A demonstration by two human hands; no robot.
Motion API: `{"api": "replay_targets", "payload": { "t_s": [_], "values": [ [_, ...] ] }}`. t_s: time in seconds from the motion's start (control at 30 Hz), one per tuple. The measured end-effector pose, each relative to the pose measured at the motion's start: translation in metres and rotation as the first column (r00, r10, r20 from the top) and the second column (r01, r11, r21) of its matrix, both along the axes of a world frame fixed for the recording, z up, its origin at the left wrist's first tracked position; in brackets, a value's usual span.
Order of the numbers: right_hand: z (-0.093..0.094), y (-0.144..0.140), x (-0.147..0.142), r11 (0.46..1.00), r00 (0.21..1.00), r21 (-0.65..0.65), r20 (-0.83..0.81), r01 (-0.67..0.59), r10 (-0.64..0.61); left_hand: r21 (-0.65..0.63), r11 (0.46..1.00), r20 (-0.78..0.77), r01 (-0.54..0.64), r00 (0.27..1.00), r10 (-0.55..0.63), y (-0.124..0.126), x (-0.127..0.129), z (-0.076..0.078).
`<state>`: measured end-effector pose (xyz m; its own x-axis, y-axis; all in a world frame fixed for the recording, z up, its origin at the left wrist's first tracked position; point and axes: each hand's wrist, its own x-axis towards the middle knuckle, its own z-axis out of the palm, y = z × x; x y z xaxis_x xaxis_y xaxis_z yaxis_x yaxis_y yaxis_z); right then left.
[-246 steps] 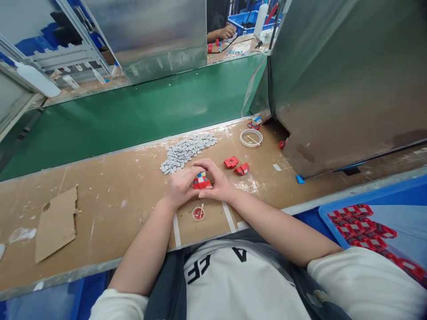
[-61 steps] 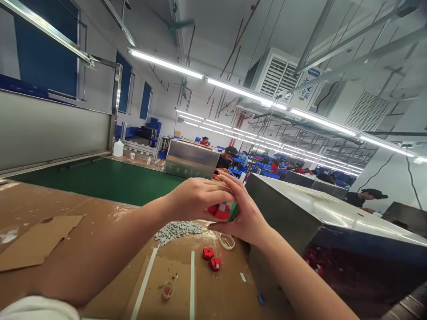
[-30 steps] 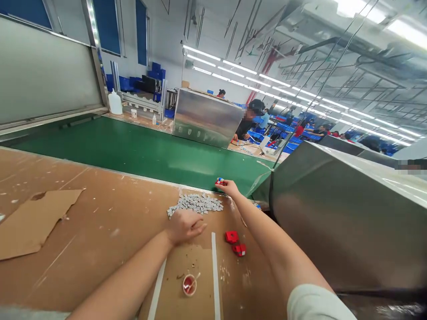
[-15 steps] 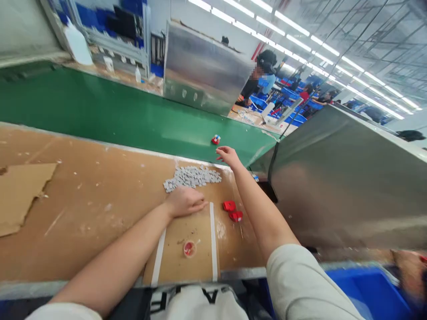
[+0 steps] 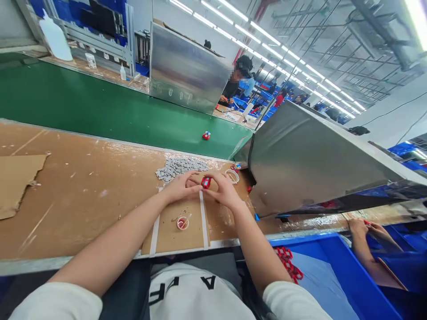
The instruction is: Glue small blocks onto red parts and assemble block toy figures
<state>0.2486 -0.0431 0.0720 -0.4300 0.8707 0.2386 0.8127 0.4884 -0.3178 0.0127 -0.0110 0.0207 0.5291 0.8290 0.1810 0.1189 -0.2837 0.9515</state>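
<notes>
My left hand (image 5: 180,189) and my right hand (image 5: 223,192) meet over the brown worktop (image 5: 83,191), fingertips together on a small red part (image 5: 206,182). Just beyond my hands lies a heap of several small grey pieces (image 5: 180,165). A red, white and blue assembled piece (image 5: 206,135) sits alone on the green conveyor belt (image 5: 100,111). A small red-filled cap with a stick in it (image 5: 182,222) stands between two white tape strips in front of me.
A white tape ring (image 5: 232,176) lies right of the heap. A steel hood (image 5: 310,155) rises on the right. A blue bin with red parts (image 5: 310,271) is at lower right, where another person's hands (image 5: 367,229) work. A cardboard scrap (image 5: 16,178) lies far left.
My right hand let go of the assembled piece on the green belt, then drew back. Both hands now come together on a red part from the worktop.
</notes>
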Motion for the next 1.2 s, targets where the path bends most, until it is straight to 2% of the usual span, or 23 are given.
{"api": "replay_targets", "payload": {
  "t_s": [0.07, 0.13, 0.2, 0.3, 0.37, 0.43, 0.5, 0.6, 0.73, 0.83, 0.9, 1.03, 1.13, 1.2],
  "values": [
    [-0.007, -0.003, -0.014, 0.989, 0.987, 0.125, -0.128, -0.081, 0.097, -0.104, 0.988, 0.183, 0.113, 0.979, -0.093, -0.004, 0.004, -0.003],
    [-0.016, -0.007, -0.026, 0.976, 0.977, 0.192, -0.16, -0.106, 0.138, -0.124, 0.98, 0.304, 0.158, 0.946, -0.114, -0.005, 0.007, -0.005],
    [-0.026, -0.014, -0.034, 0.967, 0.969, 0.246, -0.215, -0.068, 0.123, -0.12, 0.983, 0.329, 0.137, 0.94, -0.091, -0.002, 0.007, -0.007],
    [-0.038, -0.029, -0.038, 0.949, 0.915, 0.313, -0.394, 0.043, 0.088, -0.104, 0.993, 0.262, 0.05, 0.965, -0.021, 0.005, 0.004, -0.01],
    [-0.045, -0.039, -0.037, 0.96, 0.899, 0.277, -0.41, -0.039, 0.155, -0.072, 0.997, 0.2, -0.012, 0.979, 0.026, 0.008, 0.004, -0.012],
    [-0.05, -0.046, -0.036, 0.96, 0.899, 0.169, -0.344, -0.224, 0.27, -0.043, 0.998, 0.159, -0.036, 0.986, 0.042, 0.007, 0.004, -0.013],
    [-0.053, -0.049, -0.037, 0.928, 0.88, 0.041, -0.302, -0.371, 0.366, -0.05, 0.998, 0.144, -0.024, 0.989, 0.031, 0.005, 0.006, -0.012],
    [-0.054, -0.048, -0.042, 0.879, 0.844, -0.052, -0.311, -0.474, 0.436, -0.101, 0.995, 0.132, 0.001, 0.991, 0.012, 0.001, 0.009, -0.009],
    [-0.055, -0.047, -0.048, 0.86, 0.823, -0.055, -0.327, -0.507, 0.464, -0.066, 0.998, 0.16, 0.02, 0.987, -0.009, 0.003, 0.01, -0.007],
    [-0.059, -0.047, -0.05, 0.843, 0.786, -0.04, -0.385, -0.537, 0.483, -0.065, 0.998, 0.219, -0.008, 0.976, 0.022, 0.007, 0.01, -0.006],
    [-0.061, -0.046, -0.05, 0.826, 0.747, -0.032, -0.449, -0.563, 0.491, -0.162, 0.986, 0.256, -0.03, 0.964, 0.071, 0.008, 0.01, -0.005],
    [-0.062, -0.044, -0.05, 0.802, 0.693, -0.059, -0.542, -0.595, 0.475, -0.377, 0.924, 0.273, -0.065, 0.945, 0.178, 0.005, 0.012, -0.003],
    [-0.061, -0.043, -0.049, 0.79, 0.675, -0.072, -0.571, -0.608, 0.467, -0.439, 0.894, 0.18, -0.091, 0.966, 0.186, 0.003, 0.011, 0.001],
    [-0.062, -0.043, -0.047, 0.801, 0.66, -0.054, -0.602, -0.596, 0.45, -0.427, 0.898, 0.113, -0.105, 0.979, 0.168, 0.002, 0.009, 0.004]
  ]
}}
